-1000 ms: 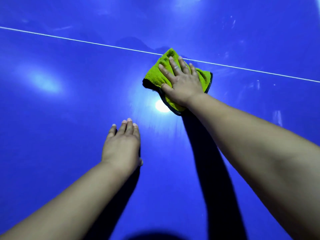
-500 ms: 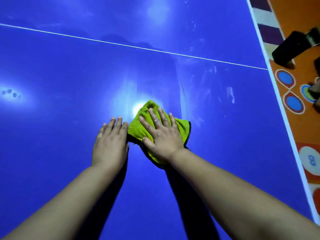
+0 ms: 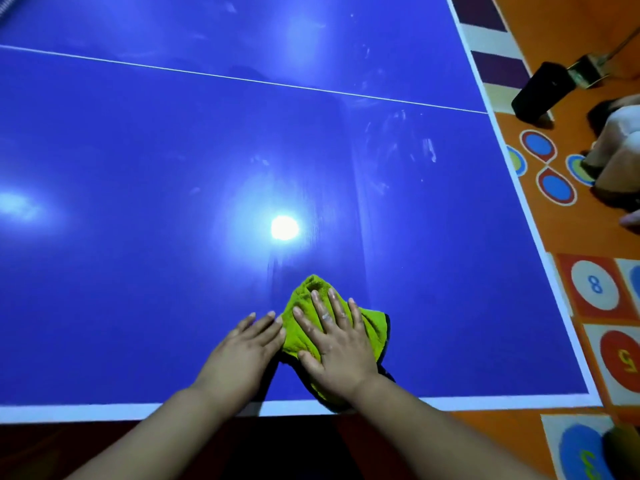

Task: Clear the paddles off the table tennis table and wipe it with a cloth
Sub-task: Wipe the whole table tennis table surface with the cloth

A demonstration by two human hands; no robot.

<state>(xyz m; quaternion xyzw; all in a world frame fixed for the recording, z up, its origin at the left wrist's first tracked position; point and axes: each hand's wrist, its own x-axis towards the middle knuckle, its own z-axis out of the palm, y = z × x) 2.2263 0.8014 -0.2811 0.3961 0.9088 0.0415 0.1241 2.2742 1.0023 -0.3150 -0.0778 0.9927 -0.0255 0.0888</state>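
Here, at the top left corner, a ribbed metal piece (image 3: 5, 12) is cut off by the frame; what it is cannot be told. The blue table tennis table (image 3: 138, 168) fills most of the view, crossed by a thin white line (image 3: 207, 73), with a lamp's glare (image 3: 284, 228) near its middle. Your left hand (image 3: 242, 348) lies flat on it by the near edge, fingers straight and together, fingertips just beside the cloth (image 3: 374, 329). The green cloth, bunched and dark-edged, sits close to that near white border. Much of it is hidden under your right hand (image 3: 337, 346), which presses down on it with fingers spread, a ring (image 3: 326, 316) on one. Faint smears (image 3: 429, 150) mark the table farther right. Beyond the side edge lies an orange floor mat (image 3: 581, 233) with numbered circles. A dark, blurred object (image 3: 540, 90) stands on it, and a pale shape (image 3: 620, 150) at the right edge is cropped and hard to make out.
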